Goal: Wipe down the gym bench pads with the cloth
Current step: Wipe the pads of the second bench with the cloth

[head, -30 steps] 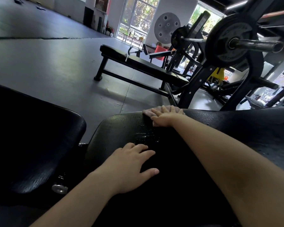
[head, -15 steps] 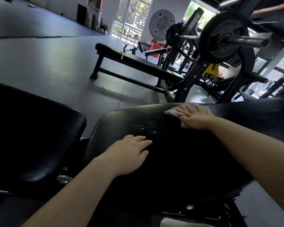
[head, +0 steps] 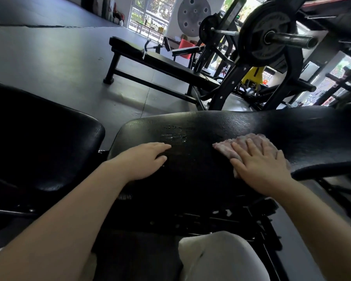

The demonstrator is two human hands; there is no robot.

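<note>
The cloth (head: 249,145) is a small pinkish rag, crumpled and flattened against the black vinyl of the long bench pad (head: 221,126), towards its right half and near the closer edge. The right hand (head: 259,165) lies flat on top of it, fingers (head: 251,147) straight and slightly spread, pressing it down rather than gripping it. The left hand (head: 144,161) rests palm-down on the same pad further left, fingers relaxed and holding nothing, just below a patch of wet droplets (head: 173,136) glinting on the surface. A second seat pad (head: 49,142) sits to the left, apart from the first. No containers are about. Half a second ago the cloth was up at the pad's far edge; it has since been drawn towards the near side, while the left hand has stayed put.
</note>
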